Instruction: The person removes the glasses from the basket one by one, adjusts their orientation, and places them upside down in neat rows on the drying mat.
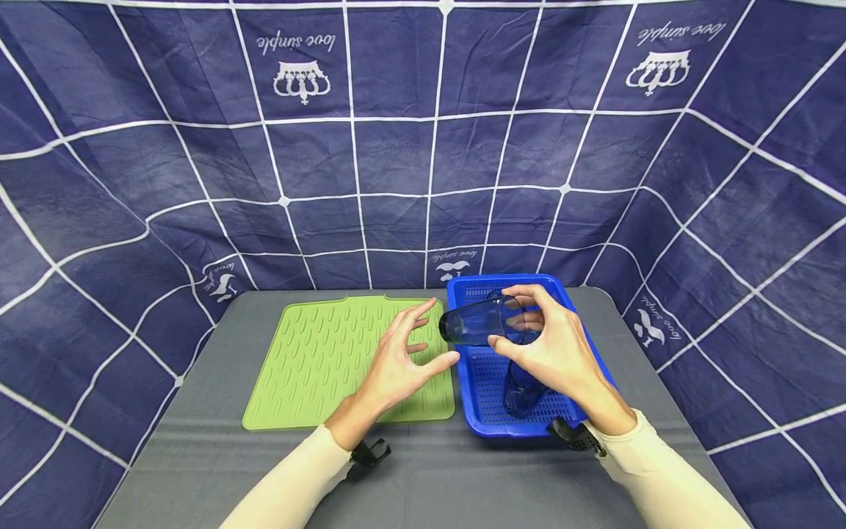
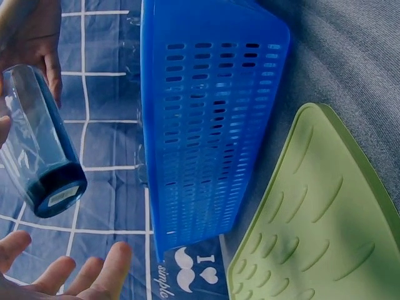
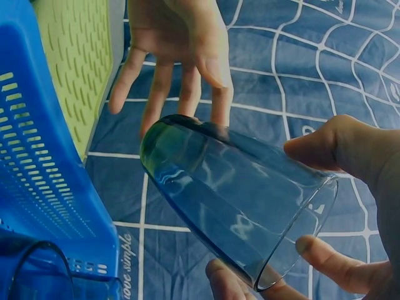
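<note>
Above the blue basket, my right hand grips a clear blue drinking glass near its rim. The glass lies nearly sideways, with its thick base toward my left hand. That left hand is spread with thumb and fingers apart, just short of the base; in the left wrist view a gap shows between its fingertips and the glass. A pale label is on the base. More blue glasses lie in the basket, partly hidden by my right hand; in the right wrist view their rims show.
A green ridged drying mat lies left of the basket on the grey cloth-covered table. Dark blue curtains with white grid lines stand behind and at both sides. A black wrist camera sits on each wrist.
</note>
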`<state>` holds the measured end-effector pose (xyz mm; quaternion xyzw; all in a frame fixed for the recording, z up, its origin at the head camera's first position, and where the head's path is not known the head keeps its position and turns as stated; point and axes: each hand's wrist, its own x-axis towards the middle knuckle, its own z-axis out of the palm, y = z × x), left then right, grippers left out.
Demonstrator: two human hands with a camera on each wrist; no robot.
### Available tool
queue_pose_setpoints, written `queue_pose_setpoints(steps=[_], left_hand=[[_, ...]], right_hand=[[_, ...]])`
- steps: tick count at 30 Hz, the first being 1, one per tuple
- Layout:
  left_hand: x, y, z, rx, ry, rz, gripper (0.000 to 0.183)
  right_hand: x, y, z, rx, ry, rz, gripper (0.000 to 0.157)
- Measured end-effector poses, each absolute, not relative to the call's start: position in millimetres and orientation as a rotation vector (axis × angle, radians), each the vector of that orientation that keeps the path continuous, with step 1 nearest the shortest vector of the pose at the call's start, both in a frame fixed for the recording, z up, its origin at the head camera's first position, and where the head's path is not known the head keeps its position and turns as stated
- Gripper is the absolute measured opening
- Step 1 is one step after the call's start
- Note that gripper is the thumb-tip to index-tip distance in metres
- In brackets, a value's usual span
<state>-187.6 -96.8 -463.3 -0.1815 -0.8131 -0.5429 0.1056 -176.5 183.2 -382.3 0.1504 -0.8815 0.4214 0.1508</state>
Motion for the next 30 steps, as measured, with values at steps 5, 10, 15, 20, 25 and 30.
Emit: queue_pose_setpoints(steps=[5, 10, 15, 20, 25, 30], left_hand=[[-188.3, -94.8, -463.1, -0.544, -2.383, -1.638, 0.091], [-189.2, -93.4, -463.1, -0.565, -2.366, -1.683, 0.091], [-188.3, -92.7, -463.0, -0.576, -2.347, -1.729, 0.092], [-187.5, -91.8, -461.2, -0.592, -2.335, -1.748, 0.092], [-187.3, -91.1, -460.6, -0.612, -2.325, -1.732, 0.090], [-186.7, -91.3, -460.4, -0.622, -2.312, -1.716, 0.087]], right_hand=[[-175.2, 181.4, -383.0, 0.439, -2.512, 1.270, 0.070], [-175.0, 179.8, -384.5, 0.456, -2.494, 1.330, 0.069], [-175.0, 177.5, -386.1, 0.466, -2.489, 1.394, 0.070], [-174.4, 175.8, -387.9, 0.475, -2.480, 1.458, 0.069], [-174.1, 174.4, -390.2, 0.499, -2.456, 1.492, 0.069], [-173.2, 172.6, -391.5, 0.512, -2.433, 1.536, 0.069]])
